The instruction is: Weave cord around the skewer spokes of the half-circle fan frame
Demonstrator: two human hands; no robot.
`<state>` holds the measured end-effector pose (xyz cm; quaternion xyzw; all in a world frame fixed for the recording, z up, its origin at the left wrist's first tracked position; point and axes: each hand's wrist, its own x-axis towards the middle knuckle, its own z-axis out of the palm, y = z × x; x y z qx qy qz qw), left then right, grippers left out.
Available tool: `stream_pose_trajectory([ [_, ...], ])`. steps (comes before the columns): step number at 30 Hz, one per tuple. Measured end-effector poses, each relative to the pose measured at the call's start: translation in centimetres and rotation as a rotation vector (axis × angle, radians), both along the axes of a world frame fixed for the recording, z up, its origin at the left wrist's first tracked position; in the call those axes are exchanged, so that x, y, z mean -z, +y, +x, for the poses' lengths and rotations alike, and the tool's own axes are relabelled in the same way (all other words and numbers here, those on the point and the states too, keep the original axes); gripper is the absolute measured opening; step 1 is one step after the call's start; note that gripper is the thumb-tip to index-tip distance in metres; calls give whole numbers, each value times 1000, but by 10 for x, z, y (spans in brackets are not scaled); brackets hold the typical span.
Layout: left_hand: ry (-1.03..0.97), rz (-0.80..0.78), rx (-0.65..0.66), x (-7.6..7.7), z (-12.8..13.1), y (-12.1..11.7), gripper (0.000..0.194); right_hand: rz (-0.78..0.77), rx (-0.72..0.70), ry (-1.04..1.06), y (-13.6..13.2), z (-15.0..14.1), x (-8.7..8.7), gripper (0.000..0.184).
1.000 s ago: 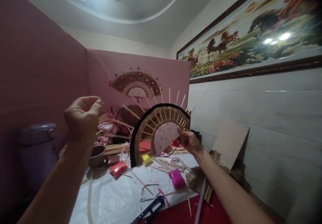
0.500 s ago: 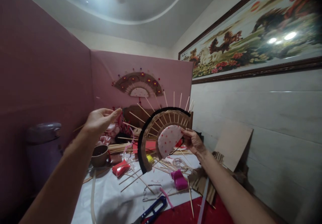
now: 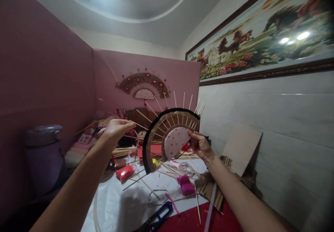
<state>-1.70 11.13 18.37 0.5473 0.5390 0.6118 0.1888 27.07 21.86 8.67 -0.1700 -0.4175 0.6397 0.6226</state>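
My right hand is closed on the handmade fan, gripping the right end of its white, red-dotted half-round centre. The fan is held up tilted, its brown arc edged in black, with thin wooden sticks fanning out past the rim. My left hand is closed in a pinch, its fingertips at the outer tip of one left-hand stick. What lies between those fingertips, if anything, is too small to make out.
On the white-covered table lie blue-handled snips, a red packet, a purple lump, loose sticks and torn cardboard. A finished-looking fan hangs on the pink partition. A lilac flask stands left.
My left hand has moved right and slightly down, up to a stick's tip. The fan has risen a little in my right hand. The view has shifted slightly.
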Motion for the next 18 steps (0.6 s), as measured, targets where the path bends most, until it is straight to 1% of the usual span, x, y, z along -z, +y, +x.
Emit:
stream_pose_trajectory([
  [6, -2, 23, 29, 1, -6, 5, 21, 4, -4, 4, -1, -1, 0, 32],
  [11, 96, 49, -11, 1, -11, 6, 21, 17, -28, -14, 0, -1, 1, 29],
  [15, 228, 93, -94, -2, -17, 3, 17, 25, -29, -15, 1, -1, 2, 30],
  [16, 262, 106, -132, -3, -19, 2, 16, 25, -24, -11, 2, -1, 3, 31],
  [18, 356, 128, -270, -5, -23, -1, 16, 21, -13, -2, 4, 0, 3, 32],
])
